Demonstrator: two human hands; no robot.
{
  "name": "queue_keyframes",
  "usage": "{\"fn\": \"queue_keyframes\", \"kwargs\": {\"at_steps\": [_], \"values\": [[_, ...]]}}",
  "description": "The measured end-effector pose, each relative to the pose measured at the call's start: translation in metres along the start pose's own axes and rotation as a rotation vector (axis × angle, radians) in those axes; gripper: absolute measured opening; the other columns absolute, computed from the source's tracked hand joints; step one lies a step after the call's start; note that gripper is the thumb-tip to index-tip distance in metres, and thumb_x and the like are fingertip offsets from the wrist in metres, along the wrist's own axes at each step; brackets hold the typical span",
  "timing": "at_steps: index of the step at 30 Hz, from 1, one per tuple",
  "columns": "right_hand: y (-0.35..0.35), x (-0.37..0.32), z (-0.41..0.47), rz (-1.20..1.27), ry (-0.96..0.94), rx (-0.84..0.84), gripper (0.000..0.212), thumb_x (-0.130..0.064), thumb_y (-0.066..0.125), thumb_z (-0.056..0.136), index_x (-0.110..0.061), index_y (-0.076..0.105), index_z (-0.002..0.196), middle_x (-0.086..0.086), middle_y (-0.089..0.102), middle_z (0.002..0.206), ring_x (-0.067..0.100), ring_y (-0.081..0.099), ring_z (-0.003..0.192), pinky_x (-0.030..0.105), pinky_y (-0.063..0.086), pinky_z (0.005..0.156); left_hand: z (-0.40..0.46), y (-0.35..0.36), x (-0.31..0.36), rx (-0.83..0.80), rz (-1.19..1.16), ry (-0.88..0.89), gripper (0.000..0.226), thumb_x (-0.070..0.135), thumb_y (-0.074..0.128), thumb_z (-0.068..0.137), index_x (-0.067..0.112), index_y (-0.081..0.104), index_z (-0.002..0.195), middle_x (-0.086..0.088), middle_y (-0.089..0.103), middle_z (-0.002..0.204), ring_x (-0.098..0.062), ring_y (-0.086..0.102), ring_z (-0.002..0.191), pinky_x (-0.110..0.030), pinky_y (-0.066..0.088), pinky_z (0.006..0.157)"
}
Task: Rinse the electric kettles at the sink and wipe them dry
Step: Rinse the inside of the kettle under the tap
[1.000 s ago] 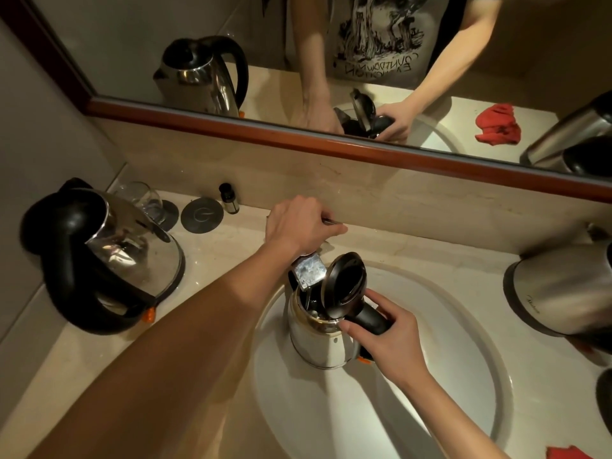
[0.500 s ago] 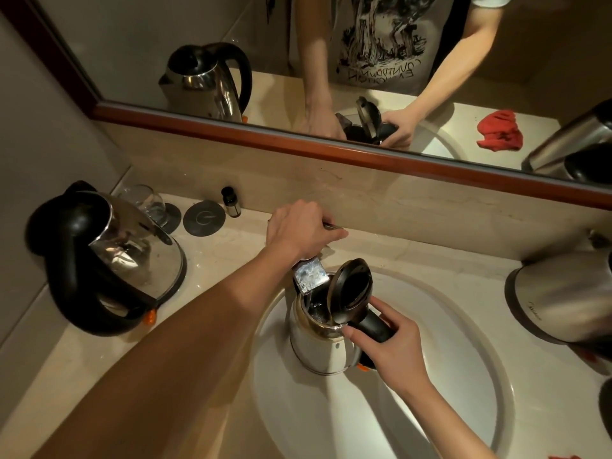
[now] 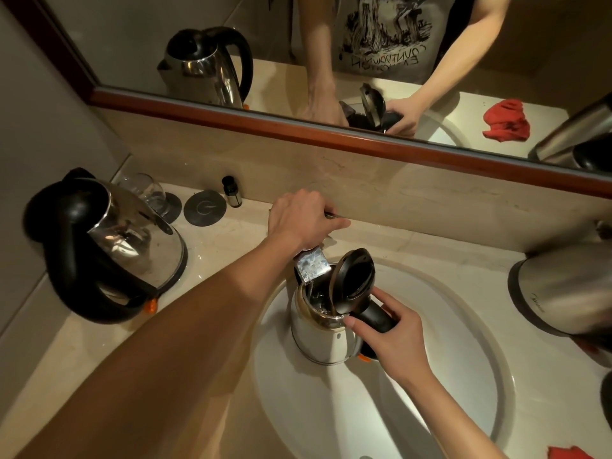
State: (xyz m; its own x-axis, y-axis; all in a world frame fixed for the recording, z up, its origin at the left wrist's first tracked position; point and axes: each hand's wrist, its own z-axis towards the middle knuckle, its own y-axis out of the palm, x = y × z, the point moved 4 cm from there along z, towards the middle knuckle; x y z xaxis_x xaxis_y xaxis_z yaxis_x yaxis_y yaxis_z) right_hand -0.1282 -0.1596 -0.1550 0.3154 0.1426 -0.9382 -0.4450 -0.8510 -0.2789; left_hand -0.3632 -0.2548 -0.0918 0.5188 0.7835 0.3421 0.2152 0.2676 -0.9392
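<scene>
My right hand curls its fingers around the black handle of the open-lidded kettle, which stands upright in the sink basin just left of those fingers. My left hand rests over the faucet lever, fingers bent on it; the spout sits below my wrist. Another kettle stands well left; a third lies right.

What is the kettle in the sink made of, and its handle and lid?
The kettle body looks like polished steel: it is silvery and mirrors the light. Its handle, gripped by the right hand, and the open lid look like black plastic, dark with a soft sheen. The lid's rim may be metal.
</scene>
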Motion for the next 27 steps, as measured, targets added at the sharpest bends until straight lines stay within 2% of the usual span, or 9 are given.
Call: {"fn": "queue_keyframes", "kwargs": {"at_steps": [4,10,14,18,24,27], "values": [[-0.0013,0.0029,-0.001,-0.004,-0.001,0.009,0.061,-0.013,0.094,0.069,-0.026,0.071,0.125,-0.018,0.078,0.101,0.003,0.074,0.095,0.013,0.055,0.081,-0.0007,-0.0015,0.0004,0.009,0.003,0.007,0.044,0.075,0.057,0.084,0.038,0.078,0.098,0.007,0.073,0.082,-0.02,0.065,0.083,-0.03,0.043,0.065],[-0.0016,0.0033,0.0001,-0.01,-0.005,0.01,0.061,-0.013,0.094,0.069,-0.025,0.072,0.125,-0.019,0.078,0.102,0.002,0.073,0.097,0.013,0.054,0.083,-0.0009,-0.0006,0.0004,0.012,-0.007,0.003,0.046,0.075,0.056,0.084,0.037,0.079,0.096,0.006,0.072,0.079,-0.022,0.065,0.083,-0.031,0.045,0.067],[-0.0019,0.0037,0.0007,-0.009,-0.002,0.012,0.06,-0.015,0.094,0.069,-0.025,0.072,0.124,-0.017,0.079,0.101,0.003,0.074,0.095,0.013,0.054,0.081,-0.0012,-0.0024,0.002,0.018,-0.003,0.017,0.045,0.073,0.056,0.086,0.036,0.079,0.098,0.004,0.072,0.081,-0.022,0.064,0.084,-0.032,0.04,0.069],[-0.0016,0.0042,0.0008,0.003,0.005,0.007,0.06,-0.015,0.094,0.07,-0.025,0.072,0.124,-0.016,0.079,0.101,0.003,0.073,0.095,0.014,0.054,0.082,-0.0007,-0.0024,0.0016,0.002,-0.004,0.02,0.046,0.074,0.054,0.085,0.036,0.079,0.095,0.007,0.072,0.078,-0.02,0.065,0.081,-0.032,0.049,0.071],[-0.0024,0.0051,-0.0005,0.003,0.01,0.004,0.062,-0.019,0.094,0.069,-0.024,0.071,0.127,-0.016,0.078,0.104,0.003,0.073,0.098,0.019,0.054,0.086,-0.0015,-0.0032,0.0017,-0.006,-0.013,0.009,0.043,0.069,0.054,0.086,0.033,0.078,0.086,0.008,0.067,0.068,-0.019,0.063,0.072,-0.03,0.051,0.065],[-0.0028,0.0034,0.0005,-0.002,0.007,-0.001,0.061,-0.016,0.094,0.07,-0.024,0.072,0.126,-0.021,0.078,0.101,0.0,0.072,0.096,0.012,0.053,0.082,-0.0019,-0.0036,0.0022,-0.007,-0.02,0.007,0.041,0.065,0.055,0.087,0.031,0.078,0.084,0.007,0.067,0.068,-0.02,0.062,0.071,-0.029,0.049,0.063]]}}
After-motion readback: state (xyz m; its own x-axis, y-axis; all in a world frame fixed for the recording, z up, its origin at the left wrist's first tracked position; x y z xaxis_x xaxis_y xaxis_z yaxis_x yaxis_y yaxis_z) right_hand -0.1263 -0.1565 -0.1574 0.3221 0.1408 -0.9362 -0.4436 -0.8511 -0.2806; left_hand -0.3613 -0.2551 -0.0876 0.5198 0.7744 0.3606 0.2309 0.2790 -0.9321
